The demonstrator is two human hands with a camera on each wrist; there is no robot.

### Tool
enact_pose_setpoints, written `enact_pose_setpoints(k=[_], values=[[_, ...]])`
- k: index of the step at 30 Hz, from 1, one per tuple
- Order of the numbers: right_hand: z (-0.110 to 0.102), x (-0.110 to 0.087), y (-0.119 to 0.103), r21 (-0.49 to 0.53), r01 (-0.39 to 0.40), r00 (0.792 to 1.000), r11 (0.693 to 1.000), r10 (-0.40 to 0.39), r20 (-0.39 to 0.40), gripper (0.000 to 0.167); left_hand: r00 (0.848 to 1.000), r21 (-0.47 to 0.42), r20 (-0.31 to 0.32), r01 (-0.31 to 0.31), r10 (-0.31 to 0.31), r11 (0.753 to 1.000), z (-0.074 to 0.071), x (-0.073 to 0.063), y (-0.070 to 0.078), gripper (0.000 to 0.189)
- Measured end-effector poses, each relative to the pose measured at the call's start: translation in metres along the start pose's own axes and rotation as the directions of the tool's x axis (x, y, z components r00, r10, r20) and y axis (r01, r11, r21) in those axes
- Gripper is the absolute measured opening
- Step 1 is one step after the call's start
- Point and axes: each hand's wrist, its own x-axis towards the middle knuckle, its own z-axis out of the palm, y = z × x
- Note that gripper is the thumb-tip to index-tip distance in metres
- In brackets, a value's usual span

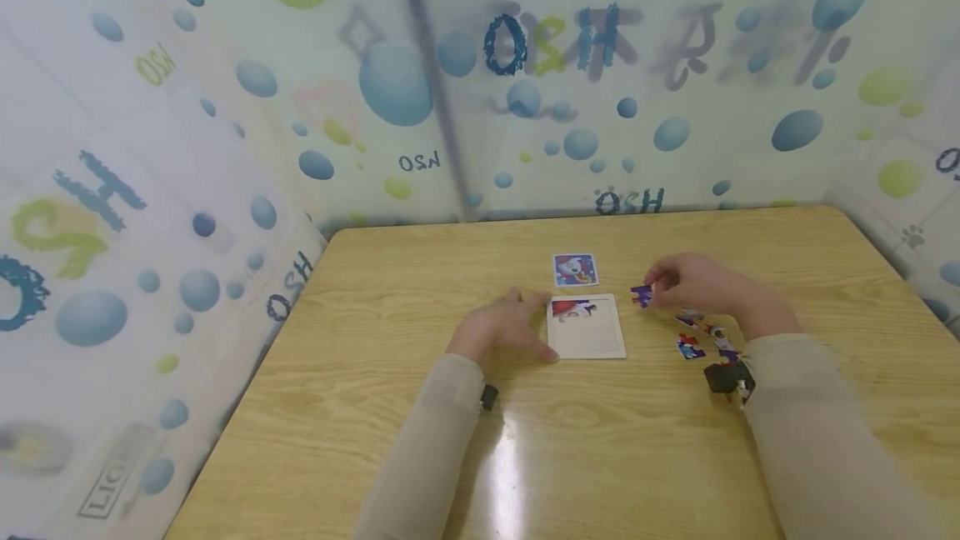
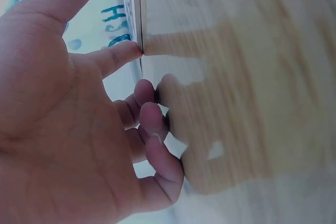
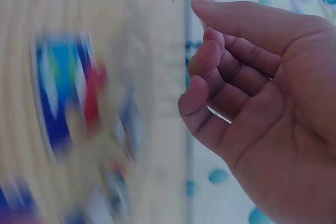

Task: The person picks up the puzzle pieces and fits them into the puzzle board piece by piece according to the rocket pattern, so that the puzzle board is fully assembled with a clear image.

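My right hand [image 1: 701, 286] pinches a purple jigsaw puzzle piece [image 1: 641, 297] between thumb and fingers, just above the table. In the right wrist view only a thin edge of that piece shows at the fingertips. A white puzzle tray [image 1: 611, 354] lies flat, with a few joined pieces [image 1: 572, 308] in its upper left part. Spread along the tray's left side, my left hand [image 1: 504, 328] touches its corners with thumb and index finger. The other left fingertips [image 2: 152, 119] rest on the table. Loose puzzle pieces [image 1: 690, 347] lie under and beside my right forearm.
Behind the tray lies a small square picture card [image 1: 576, 270] with a cartoon figure on blue. The wooden table [image 1: 375, 315] ends at a printed curtain [image 1: 480, 107] at the back and left. A dark wrist camera [image 1: 729, 377] sits beside the loose pieces.
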Motion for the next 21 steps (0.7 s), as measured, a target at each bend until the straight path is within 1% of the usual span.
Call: enact_pose_setpoints(k=[4, 9, 16, 21], values=[[0.017, 0.015, -0.012, 0.042, 0.003, 1.0, 0.999, -0.003, 0.012, 0.039, 1.0, 0.006, 0.003, 0.001, -0.001, 1.0, -0.001, 0.001, 0.0, 0.104], [0.031, 0.022, -0.022, 0.065, 0.005, 1.0, 0.998, -0.007, 0.025, 0.035, 1.0, -0.003, 0.008, 0.001, -0.001, 1.0, -0.002, 0.001, 0.001, 0.104], [0.04, 0.027, -0.029, 0.077, 0.017, 0.999, 0.997, -0.02, 0.033, 0.031, 1.0, -0.015, 0.011, -0.002, 0.002, 1.0, -0.003, -0.001, 0.003, 0.105], [0.043, 0.032, -0.028, 0.073, 0.008, 0.998, 0.997, -0.013, 0.069, 0.031, 1.0, -0.012, 0.007, 0.005, -0.005, 1.0, -0.003, -0.002, 0.003, 0.106]])
